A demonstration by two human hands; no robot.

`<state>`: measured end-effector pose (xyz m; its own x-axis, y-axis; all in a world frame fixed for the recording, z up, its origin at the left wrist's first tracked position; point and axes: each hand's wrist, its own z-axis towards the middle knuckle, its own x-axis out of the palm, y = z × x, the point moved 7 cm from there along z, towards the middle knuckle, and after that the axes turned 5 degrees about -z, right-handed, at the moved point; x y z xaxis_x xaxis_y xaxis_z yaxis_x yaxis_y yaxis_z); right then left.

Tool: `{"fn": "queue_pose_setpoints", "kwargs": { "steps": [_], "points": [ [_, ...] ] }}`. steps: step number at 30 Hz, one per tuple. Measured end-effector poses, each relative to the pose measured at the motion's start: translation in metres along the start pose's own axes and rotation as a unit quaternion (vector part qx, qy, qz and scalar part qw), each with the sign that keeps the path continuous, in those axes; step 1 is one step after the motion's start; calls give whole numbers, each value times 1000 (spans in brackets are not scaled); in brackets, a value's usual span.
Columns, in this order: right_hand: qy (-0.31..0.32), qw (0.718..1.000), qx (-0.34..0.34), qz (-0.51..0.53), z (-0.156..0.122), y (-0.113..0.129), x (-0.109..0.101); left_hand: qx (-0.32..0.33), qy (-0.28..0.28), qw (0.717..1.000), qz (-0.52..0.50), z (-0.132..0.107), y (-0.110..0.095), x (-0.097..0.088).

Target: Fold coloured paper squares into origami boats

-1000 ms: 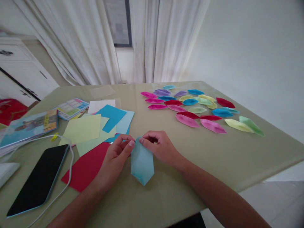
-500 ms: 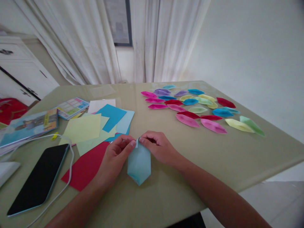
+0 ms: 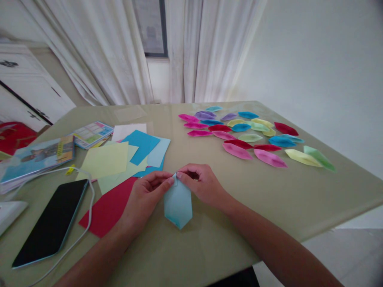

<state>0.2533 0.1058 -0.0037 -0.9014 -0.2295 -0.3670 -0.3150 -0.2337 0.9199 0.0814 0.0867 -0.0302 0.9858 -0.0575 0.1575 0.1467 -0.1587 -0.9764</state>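
While left hand (image 3: 152,189) and right hand (image 3: 204,186), equally near, pinch its far tip, the pale-blue elongated folded-paper hexagon (image 3: 178,205) extends bodyward from their grip, long axis near-to-far, over the olive-beige tabletop (image 3: 206,247).

The scene is viewed through a single camera worn on the person's head, faced forward and tilted down over the tabletop (image 3: 293,191). The left hand (image 3: 149,192) and the right hand (image 3: 204,185) are framed at close range, just below the centre, with the forearms (image 3: 98,249) cut off by the bottom edge. Farther off, the curtains (image 3: 101,52) and, to the right, the wall (image 3: 323,79) are taken in.
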Motion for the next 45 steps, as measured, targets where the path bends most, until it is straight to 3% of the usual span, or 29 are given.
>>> {"fn": "queue_pose_setpoints", "kwargs": {
  "steps": [8,23,32,45],
  "points": [
    [-11,1000,-8,-28,1,5,-2,-52,36,998,16,-2,-1,5],
    [21,998,39,47,5,-6,4,-50,51,997,22,-1,-6,4],
    [9,997,23,76,4,-3,1,-65,60,996,1,-3,-2,6],
    [15,998,37,53,6,-8,1,-70,50,996,3,-2,-2,6]
  ]
}}
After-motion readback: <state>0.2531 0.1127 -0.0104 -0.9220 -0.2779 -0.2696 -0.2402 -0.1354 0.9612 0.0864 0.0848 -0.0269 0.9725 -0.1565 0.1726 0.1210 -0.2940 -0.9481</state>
